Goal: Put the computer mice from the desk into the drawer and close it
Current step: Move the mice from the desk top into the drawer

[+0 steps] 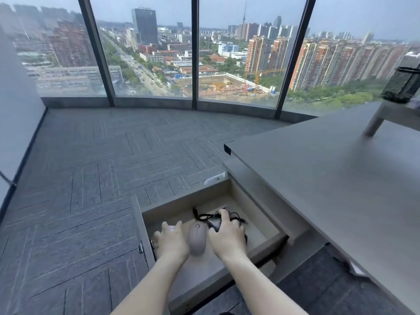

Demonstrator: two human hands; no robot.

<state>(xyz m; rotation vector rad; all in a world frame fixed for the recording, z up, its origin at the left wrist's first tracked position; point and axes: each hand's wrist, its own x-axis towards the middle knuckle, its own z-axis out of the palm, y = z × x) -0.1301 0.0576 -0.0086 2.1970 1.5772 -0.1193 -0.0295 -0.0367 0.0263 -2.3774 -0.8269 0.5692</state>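
The drawer (270, 221) under the grey desk (329, 178) stands pulled out, its pale inside showing. A pinkish-grey wireless mouse (197, 238) lies on the drawer's floor between my two hands. My right hand (225, 237) is down in the drawer, its fingers closed over a black wired mouse (214, 222) whose black cable (204, 215) is bunched behind it. My left hand (169, 241) rests inside the drawer to the left of the pinkish mouse; something small and pale shows under its fingers, too hidden to name.
A black mesh holder (401, 86) stands on a low riser (391, 114) at the desk's far right. Grey carpet tiles (102, 173) cover the floor to the left. Floor-to-ceiling windows (193, 53) run along the back. A white wall (16, 110) is at the left.
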